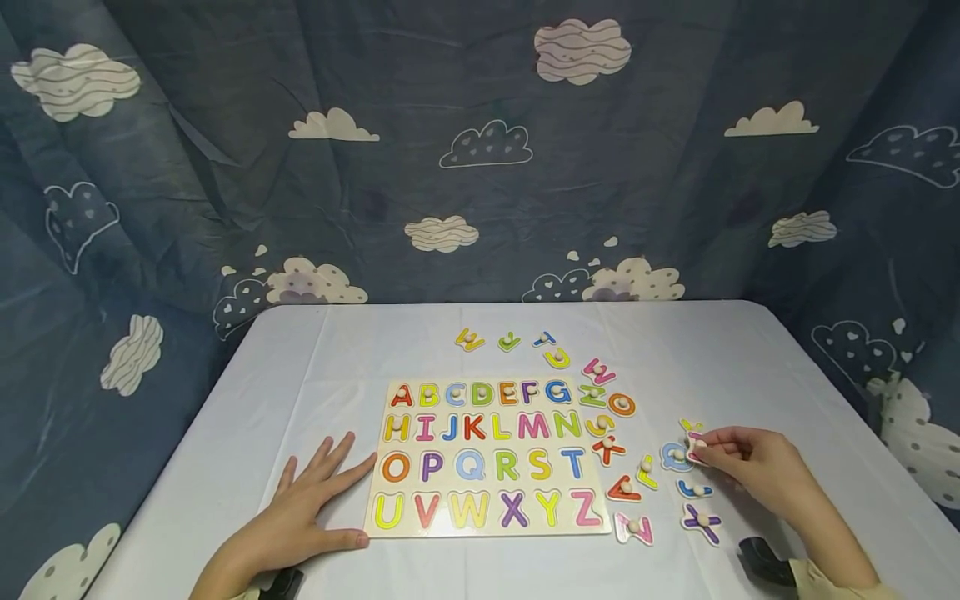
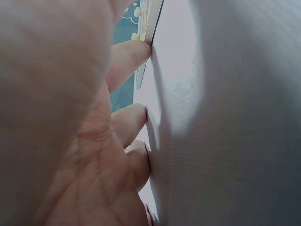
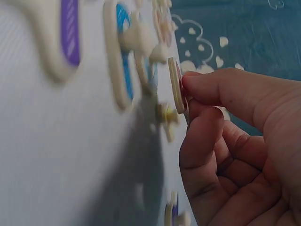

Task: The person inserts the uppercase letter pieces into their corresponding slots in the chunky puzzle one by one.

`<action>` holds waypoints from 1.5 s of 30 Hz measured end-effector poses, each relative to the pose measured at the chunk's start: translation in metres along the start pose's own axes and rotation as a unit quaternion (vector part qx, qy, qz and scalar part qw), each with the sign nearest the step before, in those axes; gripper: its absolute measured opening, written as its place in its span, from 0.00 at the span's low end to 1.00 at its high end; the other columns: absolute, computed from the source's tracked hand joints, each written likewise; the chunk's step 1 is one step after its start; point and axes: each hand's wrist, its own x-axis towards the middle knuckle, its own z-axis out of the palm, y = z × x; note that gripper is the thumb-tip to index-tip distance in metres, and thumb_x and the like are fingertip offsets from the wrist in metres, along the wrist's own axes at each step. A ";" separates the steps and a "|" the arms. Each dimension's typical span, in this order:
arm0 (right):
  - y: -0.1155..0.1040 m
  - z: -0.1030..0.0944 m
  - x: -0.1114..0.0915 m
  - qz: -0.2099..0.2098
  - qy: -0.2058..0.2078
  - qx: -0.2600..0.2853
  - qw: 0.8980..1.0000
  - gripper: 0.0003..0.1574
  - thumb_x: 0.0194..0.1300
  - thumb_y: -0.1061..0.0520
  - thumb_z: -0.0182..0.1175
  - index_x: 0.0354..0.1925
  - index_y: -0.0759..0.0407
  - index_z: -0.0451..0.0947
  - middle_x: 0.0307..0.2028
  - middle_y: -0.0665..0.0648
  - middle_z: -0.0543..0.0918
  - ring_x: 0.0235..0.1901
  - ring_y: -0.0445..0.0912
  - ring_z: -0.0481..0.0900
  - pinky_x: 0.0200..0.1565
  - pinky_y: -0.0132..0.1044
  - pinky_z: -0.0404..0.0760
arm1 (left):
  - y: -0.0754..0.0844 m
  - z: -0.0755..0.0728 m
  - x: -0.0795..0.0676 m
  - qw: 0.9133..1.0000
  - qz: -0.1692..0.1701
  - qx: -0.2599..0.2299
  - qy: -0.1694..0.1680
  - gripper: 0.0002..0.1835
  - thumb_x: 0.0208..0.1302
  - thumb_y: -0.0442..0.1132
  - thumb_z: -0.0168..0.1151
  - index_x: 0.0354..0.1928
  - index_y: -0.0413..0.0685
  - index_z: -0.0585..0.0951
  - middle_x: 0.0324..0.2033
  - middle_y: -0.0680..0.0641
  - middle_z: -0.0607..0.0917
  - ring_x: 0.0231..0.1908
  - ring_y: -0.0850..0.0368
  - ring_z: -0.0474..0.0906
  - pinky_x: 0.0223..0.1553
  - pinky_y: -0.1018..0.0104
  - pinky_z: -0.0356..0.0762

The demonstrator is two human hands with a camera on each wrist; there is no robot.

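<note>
My right hand (image 1: pixel 757 467) pinches a small pinkish letter piece (image 1: pixel 694 447) between thumb and fingers, at the right side of the table. In the right wrist view the piece (image 3: pixel 177 84) is seen edge-on, so its letter cannot be read. Close below it lie a blue Q (image 1: pixel 672 457), a blue J (image 1: pixel 693 489) and a yellow piece (image 1: pixel 690 426). With fingers spread, my left hand (image 1: pixel 303 508) rests on the cloth, index fingertip and thumb at the left edge of the wooden alphabet board (image 1: pixel 483 492). Knobbed pieces sit in its top row and on H (image 1: pixel 397 427).
Several loose letters lie along the board's right side, among them an orange O (image 1: pixel 622 405), a red V (image 1: pixel 624 489) and a pink Z (image 1: pixel 633 528). A purple X (image 1: pixel 701 523) lies farther right. Behind the board are a yellow W (image 1: pixel 469 339) and a yellow U (image 1: pixel 557 358).
</note>
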 end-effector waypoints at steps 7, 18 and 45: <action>-0.034 0.015 0.005 -0.043 -0.046 0.027 0.998 0.21 0.71 0.53 0.73 0.50 0.69 0.85 0.31 0.55 0.84 0.29 0.43 0.77 0.27 0.31 0.80 | -0.002 0.000 -0.001 1.000 -0.008 -0.008 -0.013 0.55 0.46 0.72 0.80 0.79 0.72 0.72 0.86 0.41 0.56 0.84 0.25 0.41 0.74 0.15 0.27; -0.110 0.056 0.021 -0.104 -0.103 0.084 0.986 0.16 0.69 0.54 0.74 0.46 0.66 0.84 0.30 0.55 0.83 0.29 0.45 0.77 0.26 0.30 0.76 | 0.000 0.000 0.001 1.000 -0.010 -0.005 -0.009 0.56 0.44 0.73 0.80 0.79 0.72 0.72 0.86 0.42 0.57 0.85 0.26 0.42 0.75 0.16 0.27; -0.224 0.154 0.032 -0.180 -0.161 0.136 0.961 0.07 0.67 0.58 0.73 0.36 0.61 0.86 0.25 0.51 0.81 0.23 0.40 0.73 0.25 0.28 0.70 | -0.002 0.000 0.000 1.000 -0.004 -0.001 -0.008 0.56 0.45 0.72 0.80 0.79 0.71 0.72 0.86 0.42 0.57 0.85 0.26 0.42 0.75 0.16 0.27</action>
